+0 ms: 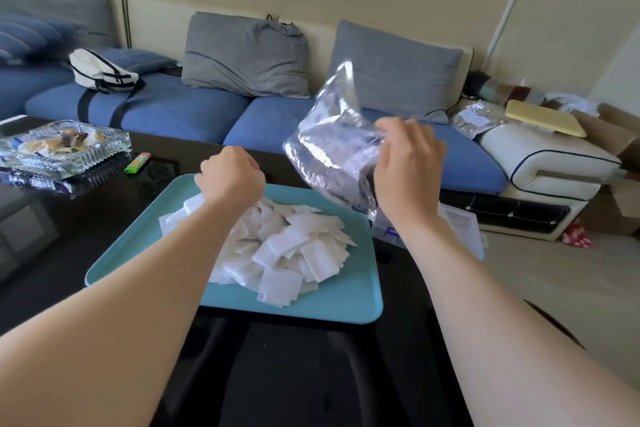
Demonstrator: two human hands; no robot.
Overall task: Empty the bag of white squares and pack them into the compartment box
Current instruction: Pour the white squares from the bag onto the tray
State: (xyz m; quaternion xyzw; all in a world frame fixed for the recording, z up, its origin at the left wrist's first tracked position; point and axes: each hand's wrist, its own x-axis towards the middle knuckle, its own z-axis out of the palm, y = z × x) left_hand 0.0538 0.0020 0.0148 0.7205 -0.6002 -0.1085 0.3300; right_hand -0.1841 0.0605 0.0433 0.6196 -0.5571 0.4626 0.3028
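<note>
Since the bag (329, 149) is thin clear film, crinkled and slack, it should weigh next to nothing and offer no stiffness to push against. The right hand (408, 156) has it by its 3 o'clock edge, the grip closed on the film, and holds it in the air above the 1 o'clock corner of the teal tray (346, 302). The film is blurred, so I cannot tell whether any squares are inside.

The white squares (287, 246) lie in a loose heap in the middle of the tray, which sits on the dark tabletop (311, 374). They look flat, thin and light, likely to slide over one another. Pinching a small aligned stack by its edges seems safer than scooping.

The left hand (230, 175) is at 11 o'clock of the heap with its fingers curled under, and I cannot tell whether its grip holds anything. At the tray's 3 o'clock, half hidden behind the right wrist, is a clear box (389, 234), possibly the compartment box.
</note>
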